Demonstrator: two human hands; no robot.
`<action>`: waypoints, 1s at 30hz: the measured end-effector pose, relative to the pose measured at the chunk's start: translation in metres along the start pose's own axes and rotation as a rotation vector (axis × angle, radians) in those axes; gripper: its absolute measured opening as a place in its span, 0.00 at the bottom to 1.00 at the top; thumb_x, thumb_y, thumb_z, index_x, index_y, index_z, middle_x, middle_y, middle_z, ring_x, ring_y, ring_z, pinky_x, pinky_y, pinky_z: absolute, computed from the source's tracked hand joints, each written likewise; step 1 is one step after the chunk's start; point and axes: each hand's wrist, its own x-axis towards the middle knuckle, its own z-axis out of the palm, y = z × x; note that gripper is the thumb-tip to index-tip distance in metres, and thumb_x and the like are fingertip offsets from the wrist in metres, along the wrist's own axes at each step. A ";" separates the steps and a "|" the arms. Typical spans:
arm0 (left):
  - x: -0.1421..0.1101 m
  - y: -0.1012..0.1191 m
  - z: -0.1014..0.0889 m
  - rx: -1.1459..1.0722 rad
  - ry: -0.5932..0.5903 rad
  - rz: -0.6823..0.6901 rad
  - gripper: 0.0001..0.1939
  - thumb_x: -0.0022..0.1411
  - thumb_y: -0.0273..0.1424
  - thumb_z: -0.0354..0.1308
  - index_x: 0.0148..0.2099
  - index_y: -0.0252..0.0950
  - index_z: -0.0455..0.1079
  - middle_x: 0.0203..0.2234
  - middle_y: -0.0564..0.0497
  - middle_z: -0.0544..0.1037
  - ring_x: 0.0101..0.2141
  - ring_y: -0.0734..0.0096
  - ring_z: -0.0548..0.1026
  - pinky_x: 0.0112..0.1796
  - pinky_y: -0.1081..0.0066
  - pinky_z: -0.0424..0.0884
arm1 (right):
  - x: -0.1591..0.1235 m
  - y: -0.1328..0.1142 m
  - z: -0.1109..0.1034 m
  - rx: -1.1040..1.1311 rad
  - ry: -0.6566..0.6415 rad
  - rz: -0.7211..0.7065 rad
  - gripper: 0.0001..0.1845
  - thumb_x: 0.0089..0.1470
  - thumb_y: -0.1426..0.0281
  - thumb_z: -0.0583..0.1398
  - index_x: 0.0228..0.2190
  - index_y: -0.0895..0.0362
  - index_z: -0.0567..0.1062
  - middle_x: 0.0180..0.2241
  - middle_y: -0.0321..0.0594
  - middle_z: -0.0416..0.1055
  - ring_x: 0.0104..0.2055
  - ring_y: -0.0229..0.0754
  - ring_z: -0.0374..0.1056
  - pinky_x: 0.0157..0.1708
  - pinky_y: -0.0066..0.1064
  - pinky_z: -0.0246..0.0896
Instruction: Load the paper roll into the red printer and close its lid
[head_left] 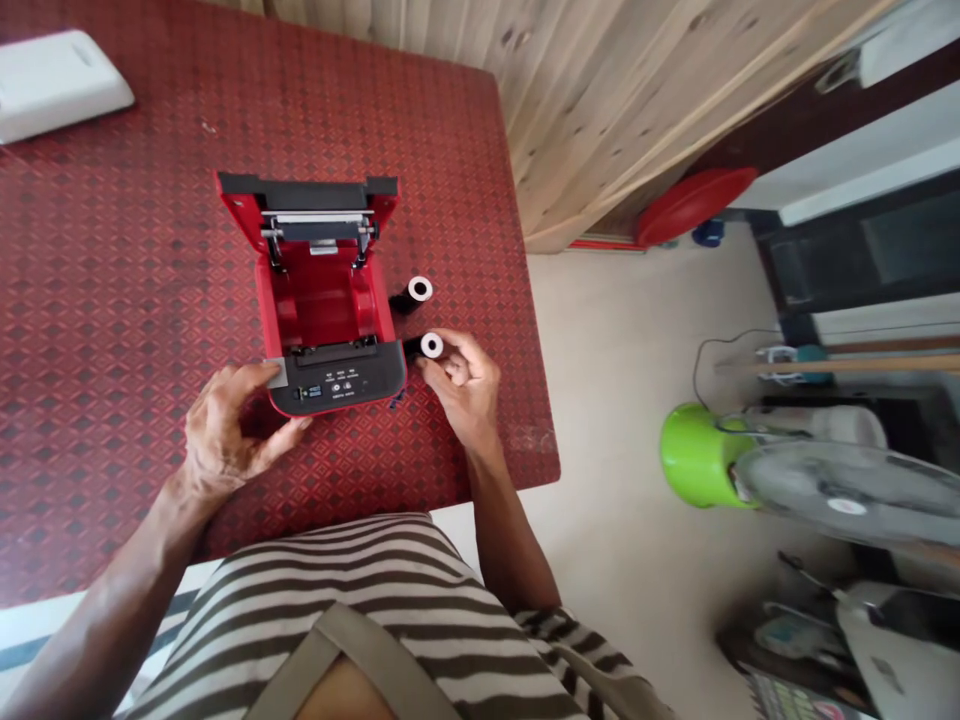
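Nearest the viewer, a person's striped shirt [315,600] meets the edge of a red patterned table cover [112,400]. The two hands are apart. The left hand [225,425] is clamped on the near left corner of a red-and-black receipt printer [322,310], with the thumb above a small silver label [275,372] and the fingers curled below the front edge. The right hand [465,385] pinches a small black roll [431,345] with a white end, just right of the printer's dark front panel [337,385]. The printer sits near the middle of the table with its cover raised toward the far side. Its moulded plastic housing appears rigid and fairly light; grip it by the base, not by the raised cover or exposed metal rods [319,225], which may be more delicate. The rolls appear light and smooth and may roll if released on their sides. Hold them by the curved body. A second black roll [418,290] stands just beyond the first. Farther left lies a white plastic object [56,85]. Wood panelling [637,100] runs beyond the table, and a green-backed fan [847,490] stands on the floor to the right.
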 end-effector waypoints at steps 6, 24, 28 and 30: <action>0.000 0.000 0.000 0.025 -0.006 0.005 0.37 0.83 0.46 0.79 0.84 0.52 0.71 0.57 0.47 0.92 0.47 0.53 0.93 0.54 0.56 0.90 | 0.002 0.006 -0.005 -0.072 -0.163 0.029 0.23 0.68 0.50 0.78 0.57 0.46 0.89 0.49 0.40 0.92 0.45 0.47 0.87 0.49 0.44 0.89; 0.009 0.010 -0.001 0.017 -0.019 0.006 0.31 0.89 0.50 0.72 0.83 0.52 0.72 0.52 0.48 0.91 0.41 0.57 0.91 0.46 0.56 0.92 | 0.094 0.005 0.002 -0.390 -0.194 -0.038 0.21 0.67 0.61 0.74 0.58 0.50 0.88 0.59 0.46 0.93 0.56 0.53 0.87 0.61 0.50 0.84; 0.013 0.011 -0.001 -0.013 -0.027 0.006 0.27 0.90 0.49 0.72 0.80 0.49 0.74 0.51 0.50 0.91 0.40 0.61 0.89 0.45 0.59 0.90 | 0.078 -0.043 -0.019 -0.302 -0.162 -0.137 0.28 0.69 0.45 0.77 0.61 0.46 0.87 0.57 0.42 0.91 0.56 0.53 0.87 0.58 0.47 0.85; 0.016 0.011 -0.001 -0.032 -0.014 0.038 0.29 0.89 0.47 0.74 0.81 0.48 0.73 0.51 0.50 0.91 0.39 0.61 0.88 0.43 0.60 0.89 | 0.067 -0.082 -0.027 -0.270 -0.215 -0.228 0.29 0.75 0.43 0.73 0.67 0.43 0.86 0.61 0.42 0.90 0.59 0.55 0.87 0.58 0.50 0.86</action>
